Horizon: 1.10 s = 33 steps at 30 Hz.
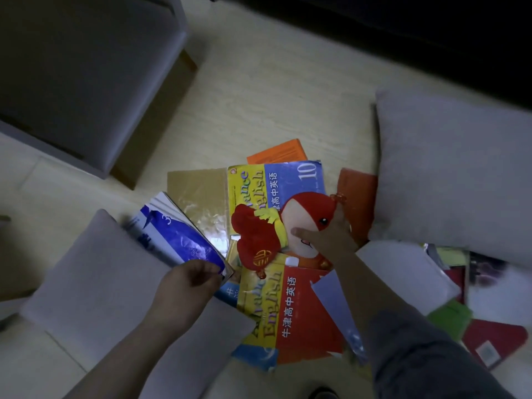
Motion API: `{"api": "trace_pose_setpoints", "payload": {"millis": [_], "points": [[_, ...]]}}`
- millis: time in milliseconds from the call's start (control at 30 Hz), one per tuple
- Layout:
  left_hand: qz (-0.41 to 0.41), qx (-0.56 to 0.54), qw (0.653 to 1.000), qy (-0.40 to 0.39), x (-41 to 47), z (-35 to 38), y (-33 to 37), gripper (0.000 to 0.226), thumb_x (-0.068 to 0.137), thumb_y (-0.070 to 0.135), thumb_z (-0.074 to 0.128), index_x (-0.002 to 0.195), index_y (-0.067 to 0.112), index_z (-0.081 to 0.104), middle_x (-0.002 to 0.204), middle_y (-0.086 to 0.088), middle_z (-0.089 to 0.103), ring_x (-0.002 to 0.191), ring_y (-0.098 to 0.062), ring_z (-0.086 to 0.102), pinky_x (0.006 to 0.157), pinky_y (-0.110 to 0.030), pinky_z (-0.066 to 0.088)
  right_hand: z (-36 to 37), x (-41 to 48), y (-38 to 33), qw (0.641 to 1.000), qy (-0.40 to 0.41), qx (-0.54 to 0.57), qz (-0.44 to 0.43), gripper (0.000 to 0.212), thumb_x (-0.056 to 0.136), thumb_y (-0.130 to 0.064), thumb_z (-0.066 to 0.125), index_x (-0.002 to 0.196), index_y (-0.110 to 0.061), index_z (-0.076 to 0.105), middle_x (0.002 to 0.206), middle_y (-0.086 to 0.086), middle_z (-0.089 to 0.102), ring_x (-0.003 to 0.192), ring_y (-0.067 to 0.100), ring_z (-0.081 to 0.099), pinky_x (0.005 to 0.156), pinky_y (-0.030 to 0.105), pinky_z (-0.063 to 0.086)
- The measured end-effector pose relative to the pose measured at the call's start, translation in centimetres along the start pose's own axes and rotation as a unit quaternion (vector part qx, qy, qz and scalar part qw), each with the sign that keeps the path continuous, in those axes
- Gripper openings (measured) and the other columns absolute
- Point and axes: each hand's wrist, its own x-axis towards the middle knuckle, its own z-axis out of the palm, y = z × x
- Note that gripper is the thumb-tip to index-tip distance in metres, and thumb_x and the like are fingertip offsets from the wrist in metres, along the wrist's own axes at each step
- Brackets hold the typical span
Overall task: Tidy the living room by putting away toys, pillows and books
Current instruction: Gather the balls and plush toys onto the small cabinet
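On the floor, amid scattered books, the right hand closes over the red plush toy's pale face, and the left hand pinches a blue book by its corner, tilted up beside a grey pillow.

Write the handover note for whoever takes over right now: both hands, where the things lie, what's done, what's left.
Left hand: holds the blue book by one corner, tilted up over the pile.
Right hand: grips the red plush toy, which lies on the English textbooks.
Pillows: left pillow and right pillow both lie on the floor, flanking the books.
Done: nothing visibly put away.
Left: toy, all books, both pillows.
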Motion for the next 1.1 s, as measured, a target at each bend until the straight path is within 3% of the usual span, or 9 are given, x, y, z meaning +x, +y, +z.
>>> {"api": "trace_pose_setpoints", "payload": {"millis": [100, 233, 333, 400, 467, 567, 800, 967, 1100], "points": [[-0.005, -0.005, 1.0, -0.004, 0.3, 0.1, -0.3, 0.009, 0.087, 0.015, 0.065, 0.09, 0.022, 0.069, 0.086, 0.007, 0.069, 0.077, -0.001, 0.059, 0.062, -0.013, 0.041, 0.6, 0.5, 0.7, 0.999, 0.035, -0.001, -0.007, 0.123, 0.057, -0.051, 0.086, 0.15, -0.02, 0.011, 0.147, 0.015, 0.032, 0.132, 0.037, 0.039, 0.102, 0.055, 0.041], [-0.008, -0.014, 1.0, -0.003, -0.2, 0.6, 0.0, 0.009, 0.088, 0.014, 0.063, 0.09, 0.021, 0.068, 0.085, 0.007, 0.068, 0.077, -0.003, 0.059, 0.062, -0.013, 0.042, 1.1, -0.3, 0.8, 0.995, 0.088, -0.028, -0.023, 0.098, 0.054, -0.052, 0.079, 0.133, -0.015, 0.034, 0.124, 0.012, 0.056, 0.112, 0.036, 0.057, 0.089, 0.053, 0.05], [-0.021, -0.036, 0.999, -0.007, -1.4, 0.5, 0.7, 0.01, 0.088, 0.012, 0.063, 0.09, 0.02, 0.068, 0.085, 0.002, 0.07, 0.08, -0.008, 0.061, 0.067, -0.019, 0.045, 0.4, -2.0, 0.5, 0.993, 0.106, -0.035, -0.026, 0.093, 0.047, -0.064, 0.066, 0.122, -0.014, 0.042, 0.113, 0.01, 0.062, 0.1, 0.035, 0.063, 0.083, 0.049, 0.053], [-0.029, -0.049, 0.998, -0.011, -3.0, 0.0, 1.7, 0.011, 0.087, 0.01, 0.064, 0.09, 0.018, 0.069, 0.086, 0.0, 0.071, 0.081, -0.011, 0.063, 0.073, -0.025, 0.048, -1.2, -4.5, 0.0, 0.995, 0.101, -0.006, -0.023, 0.089, 0.049, -0.062, 0.069, 0.121, -0.015, 0.045, 0.112, 0.008, 0.063, 0.101, 0.032, 0.063, 0.084, 0.045, 0.054], [-0.03, -0.058, 0.998, -0.015, -4.8, -0.7, 2.7, 0.011, 0.086, 0.007, 0.064, 0.09, 0.014, 0.071, 0.086, -0.002, 0.072, 0.08, -0.012, 0.064, 0.079, -0.031, 0.05, -3.0, -7.4, -0.7, 0.995, 0.089, 0.034, -0.009, 0.082, 0.058, -0.049, 0.08, 0.125, -0.015, 0.046, 0.115, 0.006, 0.063, 0.104, 0.029, 0.062, 0.086, 0.039, 0.053], [-0.02, -0.06, 0.998, -0.018, -8.3, -2.2, 5.3, 0.012, 0.085, 0.005, 0.064, 0.086, 0.014, 0.072, 0.08, -0.001, 0.072, 0.066, -0.003, 0.061, 0.076, -0.031, 0.05, -7.2, -12.7, -2.2, 0.994, 0.086, 0.073, -0.007, 0.083, 0.064, -0.04, 0.083, 0.134, -0.017, 0.044, 0.121, 0.004, 0.062, 0.109, 0.027, 0.061, 0.089, 0.035, 0.049], [0.011, -0.088, 0.996, -0.027, -18.7, -7.2, 13.5, 0.015, 0.085, 0.0, 0.062, 0.085, 0.013, 0.07, 0.077, 0.002, 0.071, 0.058, 0.008, 0.058, 0.059, -0.004, 0.042, -17.8, -25.3, -6.6, 0.986, 0.131, 0.102, 0.019, 0.087, 0.065, -0.035, 0.083, 0.139, -0.018, 0.039, 0.124, 0.003, 0.06, 0.11, 0.026, 0.06, 0.091, 0.037, 0.05], [0.047, -0.084, 0.995, -0.04, -26.8, -11.8, 19.3, 0.017, 0.086, 0.0, 0.059, 0.084, 0.013, 0.069, 0.073, 0.002, 0.068, 0.058, 0.004, 0.056, 0.056, -0.006, 0.041, -24.8, -34.4, -9.9, 0.977, 0.158, 0.133, 0.041, 0.086, 0.068, -0.033, 0.084, 0.139, -0.014, 0.039, 0.128, 0.006, 0.059, 0.112, 0.028, 0.06, 0.093, 0.04, 0.051], [0.075, -0.07, 0.993, -0.05, -33.0, -15.4, 22.5, 0.015, 0.088, 0.006, 0.059, 0.085, 0.016, 0.069, 0.074, 0.003, 0.068, 0.057, 0.005, 0.055, 0.058, -0.011, 0.041, -29.7, -41.4, -12.2, 0.969, 0.208, 0.132, 0.031, 0.093, 0.063, -0.047, 0.083, 0.14, -0.023, 0.037, 0.131, 0.002, 0.057, 0.115, 0.028, 0.058, 0.093, 0.045, 0.052]]}}
